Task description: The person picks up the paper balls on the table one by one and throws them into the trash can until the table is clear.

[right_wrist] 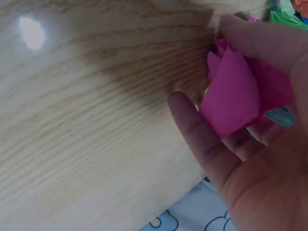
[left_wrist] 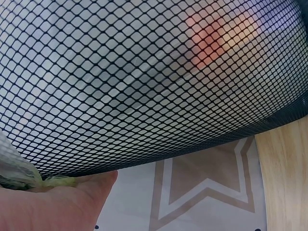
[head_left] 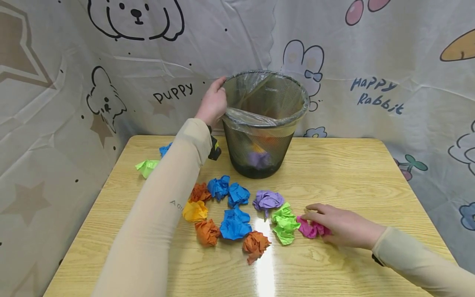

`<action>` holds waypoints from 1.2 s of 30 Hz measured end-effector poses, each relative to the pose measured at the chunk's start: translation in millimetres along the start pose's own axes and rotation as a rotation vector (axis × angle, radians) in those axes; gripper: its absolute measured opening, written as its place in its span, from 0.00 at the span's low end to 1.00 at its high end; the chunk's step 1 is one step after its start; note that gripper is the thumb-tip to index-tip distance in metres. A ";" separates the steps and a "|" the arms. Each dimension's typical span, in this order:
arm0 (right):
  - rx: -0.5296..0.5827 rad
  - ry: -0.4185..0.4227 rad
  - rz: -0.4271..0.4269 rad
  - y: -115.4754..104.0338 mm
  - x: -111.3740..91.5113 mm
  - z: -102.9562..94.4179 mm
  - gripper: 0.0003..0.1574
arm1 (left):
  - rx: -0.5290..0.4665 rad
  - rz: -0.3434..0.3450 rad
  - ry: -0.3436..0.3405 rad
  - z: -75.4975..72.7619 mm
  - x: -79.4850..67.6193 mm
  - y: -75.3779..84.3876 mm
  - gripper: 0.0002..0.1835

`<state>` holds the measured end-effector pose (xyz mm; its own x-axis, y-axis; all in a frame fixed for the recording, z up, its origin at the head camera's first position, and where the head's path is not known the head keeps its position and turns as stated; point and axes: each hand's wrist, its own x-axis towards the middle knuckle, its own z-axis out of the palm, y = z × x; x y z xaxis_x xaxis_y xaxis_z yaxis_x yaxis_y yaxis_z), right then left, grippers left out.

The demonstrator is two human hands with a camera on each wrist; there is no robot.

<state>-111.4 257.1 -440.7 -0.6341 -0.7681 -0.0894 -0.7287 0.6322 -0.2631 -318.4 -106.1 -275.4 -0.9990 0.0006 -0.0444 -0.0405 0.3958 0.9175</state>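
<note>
At the back of the table stands a black mesh wastebasket (head_left: pixel 256 140) with a clear plastic liner folded over its rim. My left hand (head_left: pixel 214 101) grips the basket's left rim and liner; in the left wrist view its thumb side lies along the mesh wall. Purple, yellow and orange crumpled paper shows through the mesh near the bottom. On the right of the table, my right hand (head_left: pixel 339 225) holds a pink crumpled paper ball (right_wrist: pixel 233 94), thumb on one side and fingers curled round the other. A green crumpled paper ball (head_left: pixel 285 225) lies just left of it.
More paper balls lie in front of the basket: purple (head_left: pixel 269 200), blue (head_left: pixel 235 224), orange (head_left: pixel 256 246) and yellow (head_left: pixel 195 210), several in all. Another green ball (head_left: pixel 146 168) lies at the far left, partly behind my arm. A printed cloth (head_left: pixel 237 45) hangs behind the table.
</note>
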 end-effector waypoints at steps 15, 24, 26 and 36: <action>-0.021 0.131 -0.128 7.4 9.2 9.7 0.24 | -0.004 -0.003 -0.005 0.2 -1.1 0.3 0.28; -0.018 0.208 -0.182 13.0 11.2 14.8 0.13 | 0.008 0.000 -0.004 -0.6 -1.6 0.4 0.28; -0.007 0.212 -0.183 14.2 11.2 15.6 0.12 | 0.011 -0.004 -0.004 -0.6 -1.8 0.4 0.28; 0.010 0.190 -0.127 16.9 8.4 4.6 0.12 | 0.005 -0.017 -0.004 -0.4 -0.7 1.0 0.28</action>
<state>-127.9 260.9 -450.3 -0.5752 -0.8080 0.1277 -0.8040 0.5296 -0.2705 -317.7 -106.1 -274.3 -0.9981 -0.0027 -0.0619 -0.0578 0.4007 0.9144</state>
